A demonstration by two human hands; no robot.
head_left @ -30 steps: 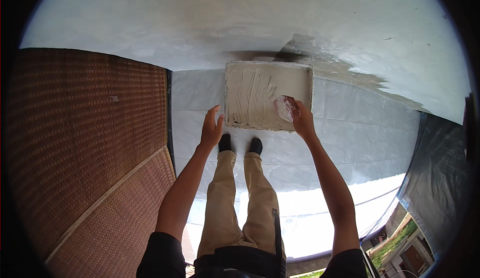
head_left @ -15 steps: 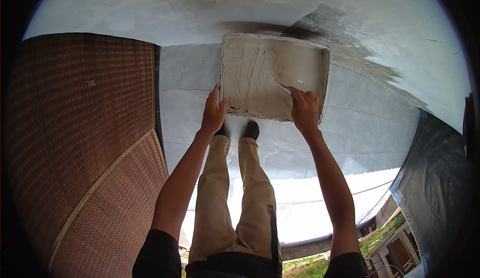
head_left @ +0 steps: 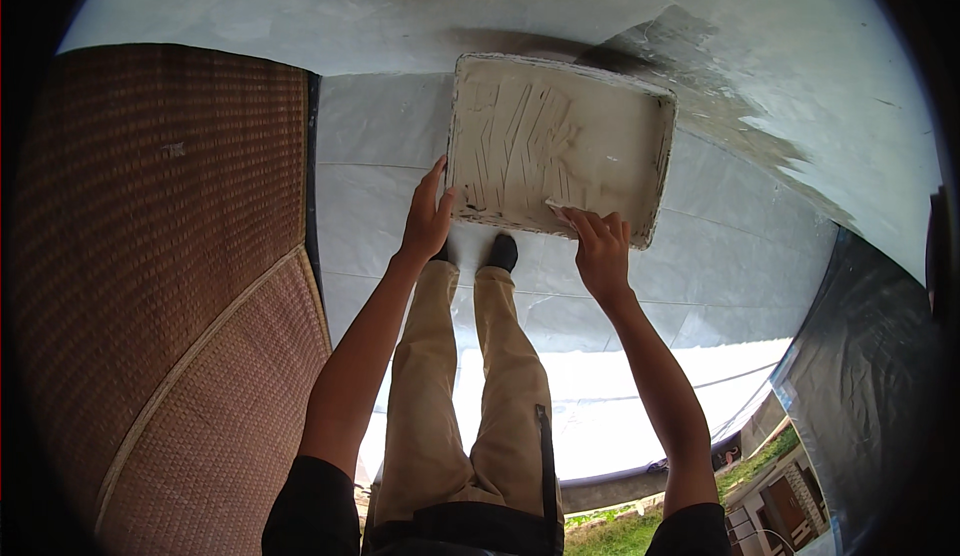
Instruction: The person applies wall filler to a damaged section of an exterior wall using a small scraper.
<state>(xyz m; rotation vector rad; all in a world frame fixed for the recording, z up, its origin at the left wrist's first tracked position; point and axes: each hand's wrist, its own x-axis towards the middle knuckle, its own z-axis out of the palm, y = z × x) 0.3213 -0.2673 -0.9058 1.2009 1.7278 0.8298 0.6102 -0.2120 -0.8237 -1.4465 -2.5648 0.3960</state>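
A rectangular shallow tray (head_left: pixel 665 156) with a smeared rim is spread with beige-grey paste (head_left: pixel 615 131). Grooves and ridges mark the paste on its left half; the right half looks smoother. My left hand (head_left: pixel 428 221) grips the tray's left edge near the front corner, its thumb by the rim. A small flat scraper (head_left: pixel 556 206) is pinched in my right hand (head_left: pixel 603 256), at the tray's front edge. Most of that tool is hidden by my fingers, and its pale end touches the paste.
A pale wall (head_left: pixel 400 16) with a dark grey patch (head_left: pixel 700 76) rises behind the tray. Grey sheeting (head_left: pixel 380 126) covers the floor under my feet. Woven brown panels (head_left: pixel 180 206) stand on the left; a black sheet (head_left: pixel 850 336) hangs on the right.
My right hand has drawn the scraper toward me, from the paste's middle to the front edge. In the picture the tray sits slightly higher and farther right. My left hand keeps its hold.
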